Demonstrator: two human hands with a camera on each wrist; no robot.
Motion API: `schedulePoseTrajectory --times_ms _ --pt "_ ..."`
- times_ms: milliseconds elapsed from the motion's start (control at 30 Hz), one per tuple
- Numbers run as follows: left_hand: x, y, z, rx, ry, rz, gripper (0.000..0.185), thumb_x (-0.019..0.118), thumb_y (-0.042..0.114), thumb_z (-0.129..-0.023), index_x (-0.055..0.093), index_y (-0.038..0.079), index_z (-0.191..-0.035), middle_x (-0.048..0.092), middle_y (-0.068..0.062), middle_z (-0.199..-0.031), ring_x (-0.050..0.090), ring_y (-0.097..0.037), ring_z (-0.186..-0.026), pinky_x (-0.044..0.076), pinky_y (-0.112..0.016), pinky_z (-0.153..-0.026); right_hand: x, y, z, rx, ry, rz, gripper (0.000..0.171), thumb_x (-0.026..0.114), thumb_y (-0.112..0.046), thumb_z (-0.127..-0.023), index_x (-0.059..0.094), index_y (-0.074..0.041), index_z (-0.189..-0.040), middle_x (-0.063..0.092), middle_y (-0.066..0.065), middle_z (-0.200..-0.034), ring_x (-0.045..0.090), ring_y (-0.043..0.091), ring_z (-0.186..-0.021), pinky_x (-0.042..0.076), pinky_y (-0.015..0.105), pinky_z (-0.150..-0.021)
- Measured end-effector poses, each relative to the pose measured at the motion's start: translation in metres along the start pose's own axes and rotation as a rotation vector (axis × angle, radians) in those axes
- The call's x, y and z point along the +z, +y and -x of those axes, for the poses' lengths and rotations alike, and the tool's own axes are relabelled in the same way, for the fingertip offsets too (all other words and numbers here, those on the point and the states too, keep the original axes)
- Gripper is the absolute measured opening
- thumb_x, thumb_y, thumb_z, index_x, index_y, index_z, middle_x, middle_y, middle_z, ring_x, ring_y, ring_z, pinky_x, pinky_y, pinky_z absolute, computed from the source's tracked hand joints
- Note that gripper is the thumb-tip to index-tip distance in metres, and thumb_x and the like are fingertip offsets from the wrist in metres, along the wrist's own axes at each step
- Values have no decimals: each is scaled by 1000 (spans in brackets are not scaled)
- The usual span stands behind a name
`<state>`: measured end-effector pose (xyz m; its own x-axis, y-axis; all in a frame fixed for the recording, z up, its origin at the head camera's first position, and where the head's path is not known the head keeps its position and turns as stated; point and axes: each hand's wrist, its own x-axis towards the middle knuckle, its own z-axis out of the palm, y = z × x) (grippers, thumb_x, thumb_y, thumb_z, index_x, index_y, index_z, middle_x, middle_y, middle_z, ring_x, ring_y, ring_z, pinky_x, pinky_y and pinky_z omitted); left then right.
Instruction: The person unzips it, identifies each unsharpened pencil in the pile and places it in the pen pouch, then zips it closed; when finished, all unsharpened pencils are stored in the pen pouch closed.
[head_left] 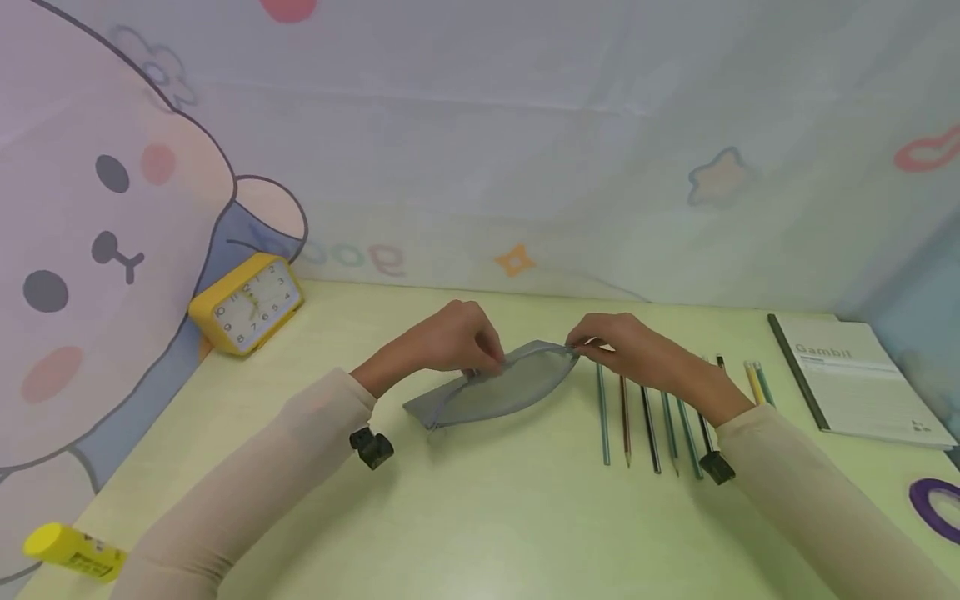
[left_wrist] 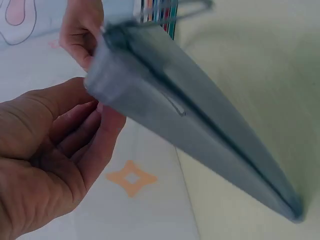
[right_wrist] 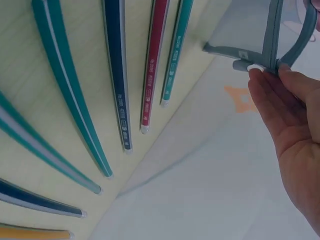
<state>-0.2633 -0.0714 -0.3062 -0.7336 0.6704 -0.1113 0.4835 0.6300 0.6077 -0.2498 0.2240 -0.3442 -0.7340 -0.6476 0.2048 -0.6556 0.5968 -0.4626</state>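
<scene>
A grey zippered pouch (head_left: pixel 517 387) with see-through sides hangs between both hands, its mouth spread in a curve. My left hand (head_left: pixel 461 337) pinches the pouch's upper edge with thumb and fingers, as the left wrist view also shows. At the far right corner my right hand (head_left: pixel 630 350) grips the pouch by its edge, thumb against fingertips. In the right wrist view the pouch's grey trim (right_wrist: pixel 272 35) runs up from those fingertips. Several pencils (head_left: pixel 648 429) in teal, red and dark blue lie in a row under and beside the right forearm.
A yellow alarm clock (head_left: pixel 251 304) stands at the back left. Near the left sleeve lies a yellow glue stick (head_left: pixel 75 552). To the right are a notebook (head_left: pixel 862 379) and a purple tape roll (head_left: pixel 930 510). A printed cloth (head_left: pixel 465 167) hangs behind the table.
</scene>
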Motion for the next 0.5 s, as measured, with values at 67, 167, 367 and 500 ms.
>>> schedulePoseTrajectory --times_ms 67,167,367,500 --pt "0 0 1 -57 11 80 6 77 12 -87 82 10 -91 79 -4 -88 73 -12 -69 64 -28 -69 -1 2 3 -7 32 16 22 66 -2 -96 69 -4 -118 71 9 -115 72 24 -105 61 32 -91" --pt "1 0 2 -126 47 188 7 76 12 -86 81 10 -90 79 -4 -91 74 -15 -72 64 -31 -72 -8 5 14 8 115 34 26 67 -4 -96 69 -4 -122 72 11 -118 73 25 -103 62 36 -89" --pt "3 -4 6 -185 124 301 11 74 10 -86 81 5 -93 78 -9 -96 75 -15 -74 65 -33 -75 -37 12 52 146 277 97 25 67 -12 -97 72 -9 -122 75 11 -116 75 26 -97 63 35 -80" --pt "6 -7 8 -231 173 346 12 76 11 -86 80 4 -94 78 -12 -103 75 -15 -73 65 -34 -77 -55 22 89 321 311 130 27 64 -21 -101 72 -8 -123 77 15 -108 76 17 -85 59 23 -67"
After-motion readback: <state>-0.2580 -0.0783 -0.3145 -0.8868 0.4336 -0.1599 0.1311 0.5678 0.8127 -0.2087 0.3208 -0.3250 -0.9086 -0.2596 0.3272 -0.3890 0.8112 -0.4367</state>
